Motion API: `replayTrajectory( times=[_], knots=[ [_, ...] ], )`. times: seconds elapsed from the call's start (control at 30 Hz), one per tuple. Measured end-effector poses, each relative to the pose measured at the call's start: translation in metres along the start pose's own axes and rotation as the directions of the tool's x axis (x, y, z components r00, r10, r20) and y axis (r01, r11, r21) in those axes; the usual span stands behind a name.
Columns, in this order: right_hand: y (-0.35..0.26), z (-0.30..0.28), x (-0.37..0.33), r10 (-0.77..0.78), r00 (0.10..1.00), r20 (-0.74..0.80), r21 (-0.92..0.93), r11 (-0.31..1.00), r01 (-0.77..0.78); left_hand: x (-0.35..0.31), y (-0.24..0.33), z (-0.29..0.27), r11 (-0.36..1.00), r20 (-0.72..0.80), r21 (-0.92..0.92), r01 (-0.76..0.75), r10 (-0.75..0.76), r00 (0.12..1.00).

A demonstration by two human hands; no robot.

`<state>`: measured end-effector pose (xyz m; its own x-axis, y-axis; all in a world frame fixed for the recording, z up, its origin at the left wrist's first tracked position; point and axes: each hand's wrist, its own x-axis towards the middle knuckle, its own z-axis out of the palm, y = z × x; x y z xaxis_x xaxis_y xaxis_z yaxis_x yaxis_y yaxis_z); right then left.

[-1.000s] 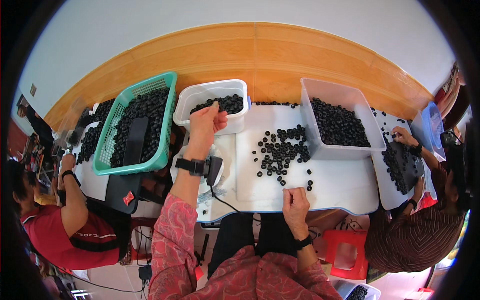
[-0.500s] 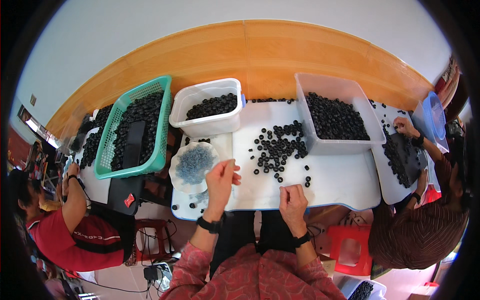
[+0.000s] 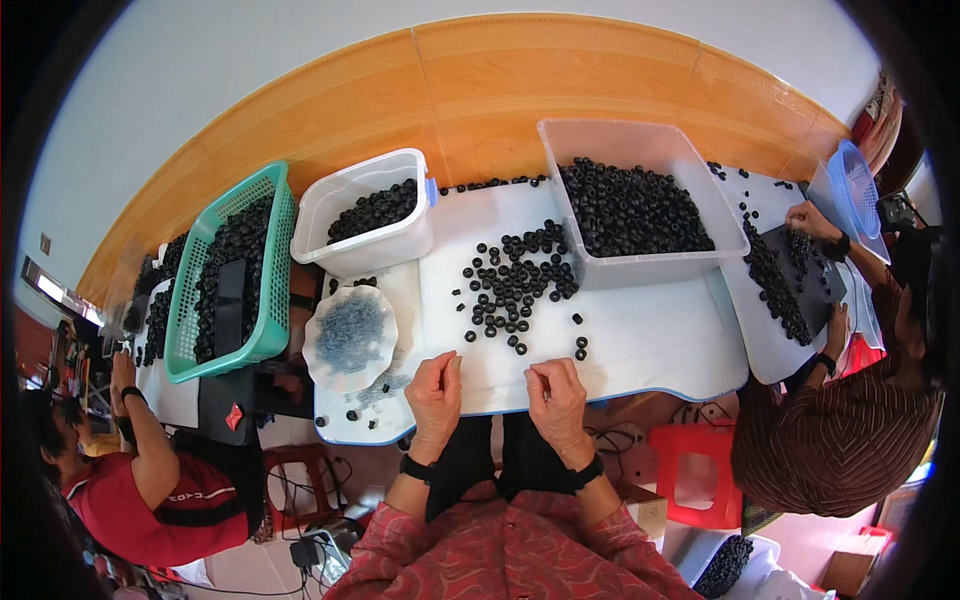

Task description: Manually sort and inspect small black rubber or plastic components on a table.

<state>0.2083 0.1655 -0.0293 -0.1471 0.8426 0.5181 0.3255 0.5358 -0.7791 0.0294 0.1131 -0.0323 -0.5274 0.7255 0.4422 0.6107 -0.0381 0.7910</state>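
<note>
Left hand point(image 3: 435, 395) and right hand point(image 3: 557, 400) curl into near-closed pinches; whether they hold anything, I cannot tell. Black beads point(image 3: 513, 283) lie at their twelve o'clock, a white plate point(image 3: 345, 383) at ten.

A plain white wall point(image 3: 200, 80) fills the top of the view, with a small switch plate point(image 3: 45, 243) at far left. Below it runs a glossy orange, wood-look band point(image 3: 560, 70), split by thin upright joints and bowed by the lens. Against it stands a white tabletop point(image 3: 650, 345) with a blue front edge — another pale tabletop point(image 3: 755, 350) sits beside it on the right. The floor point(image 3: 245, 555) is light tile, crossed by dark cables point(image 3: 340, 470). A red plastic stool point(image 3: 667, 445) stands at right, a darker red one point(image 3: 295, 453) at left. Brightness shows through a narrow opening point(image 3: 60, 297) at far left.
</note>
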Motion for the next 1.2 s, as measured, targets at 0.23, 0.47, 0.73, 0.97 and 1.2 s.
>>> replayTrajectory(
  times=[0.23,0.47,0.73,0.97,1.2],
  knots=[
    [-0.011,-0.015,0.007,0.121,0.990,-0.066,-0.053,0.991,-0.125,0.001,0.013,0.000,0.985,-0.015,0.105,-0.137,0.139,0.990],
    [-0.005,-0.025,0.034,0.174,0.981,-0.090,-0.387,0.901,-0.195,0.002,0.012,-0.001,0.982,-0.006,0.110,-0.152,0.154,0.988],
    [-0.002,-0.030,0.060,0.391,0.919,0.056,-0.634,0.725,-0.270,0.000,0.007,0.000,0.979,0.002,0.097,-0.179,0.180,0.984],
    [-0.002,-0.016,0.065,0.416,0.900,0.128,-0.614,0.746,-0.258,0.002,0.008,-0.003,0.983,0.041,0.092,-0.158,0.155,0.987],
    [-0.002,0.013,0.067,0.334,0.925,0.181,-0.406,0.882,-0.239,0.003,0.005,-0.003,0.981,0.042,0.075,-0.179,0.177,0.983]
  ],
)
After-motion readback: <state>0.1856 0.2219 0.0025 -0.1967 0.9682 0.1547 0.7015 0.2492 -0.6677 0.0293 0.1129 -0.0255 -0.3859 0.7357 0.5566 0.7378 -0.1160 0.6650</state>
